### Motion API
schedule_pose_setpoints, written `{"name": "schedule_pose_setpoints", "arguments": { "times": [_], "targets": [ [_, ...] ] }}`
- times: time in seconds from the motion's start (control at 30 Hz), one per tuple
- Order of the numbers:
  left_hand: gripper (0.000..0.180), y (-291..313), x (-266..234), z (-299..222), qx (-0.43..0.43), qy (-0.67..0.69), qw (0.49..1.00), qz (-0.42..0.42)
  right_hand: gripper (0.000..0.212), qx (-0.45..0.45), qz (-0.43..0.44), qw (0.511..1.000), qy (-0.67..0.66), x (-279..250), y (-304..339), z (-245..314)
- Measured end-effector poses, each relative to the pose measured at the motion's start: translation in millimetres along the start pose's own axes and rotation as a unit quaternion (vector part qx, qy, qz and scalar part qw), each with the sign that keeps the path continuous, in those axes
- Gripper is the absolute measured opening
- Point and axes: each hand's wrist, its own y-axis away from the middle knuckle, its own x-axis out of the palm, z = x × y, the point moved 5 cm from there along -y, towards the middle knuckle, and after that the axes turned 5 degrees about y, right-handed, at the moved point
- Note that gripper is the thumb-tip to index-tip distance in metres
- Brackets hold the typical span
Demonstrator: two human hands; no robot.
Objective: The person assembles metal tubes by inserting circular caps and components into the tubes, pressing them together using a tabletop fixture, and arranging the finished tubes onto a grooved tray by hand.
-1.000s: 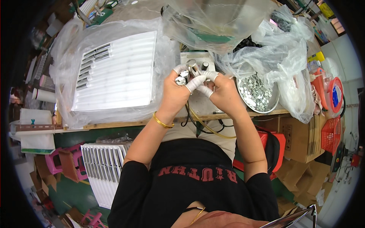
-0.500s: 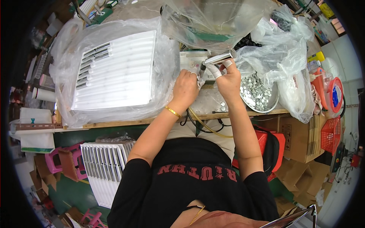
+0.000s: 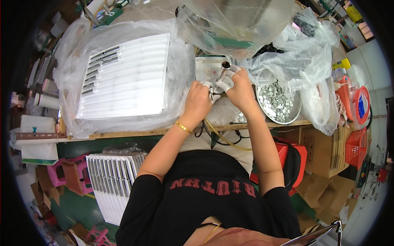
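My right hand (image 3: 241, 91), with white coverings on its fingertips, is closed around a shiny chrome tube (image 3: 223, 74). The tube leans away from me, its dark round end at the far side. Against the near end, my left hand (image 3: 198, 98) has its covered fingers pinched on a small dark and silvery part (image 3: 211, 91), mostly hidden by the fingers. To the left, a white ridged tray (image 3: 131, 82) carries several chrome pieces (image 3: 89, 78) along its left and upper edge. A round metal bowl (image 3: 297, 112) of small silvery discs (image 3: 277, 100) stands right of my right hand.
Clear plastic sheeting (image 3: 180, 82) surrounds the tray, and plastic bags (image 3: 310, 53) lie behind the bowl. A bag-covered object (image 3: 242, 24) stands beyond my hands. Loose discs (image 3: 241, 117) and a hose (image 3: 223, 140) are near the wooden table edge (image 3: 156, 131).
The chrome tube has swung from lying crosswise to pointing away from me. My right hand has come left and down, bringing the tube's near end to my left hand's fingers.
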Motion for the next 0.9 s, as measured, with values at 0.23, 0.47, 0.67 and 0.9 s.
{"name": "schedule_pose_setpoints", "arguments": {
  "times": [0.23, 0.47, 0.67, 0.9],
  "targets": [
    [0.027, -2.5, -24.3, -2.0, -0.095, 0.127, 0.983, -0.097, 0.031, 0.022, -0.082, 0.996, -0.037, 14.3, -16.3, -20.9],
    [0.025, -13.8, -18.1, 4.2, -0.146, 0.19, 0.964, -0.114, 0.036, 0.029, -0.021, 0.999, 0.018, 30.2, -21.0, -38.3],
    [0.032, -41.8, -9.0, 32.6, -0.194, 0.281, 0.932, -0.123, 0.032, -0.011, -0.021, 0.993, 0.113, 43.6, -25.9, -7.7],
    [0.045, -34.2, 16.6, -37.6, 0.171, 0.284, 0.929, -0.167, 0.037, -0.013, 0.136, 0.981, -0.134, 117.2, 31.6, -50.4]
  ]
}}
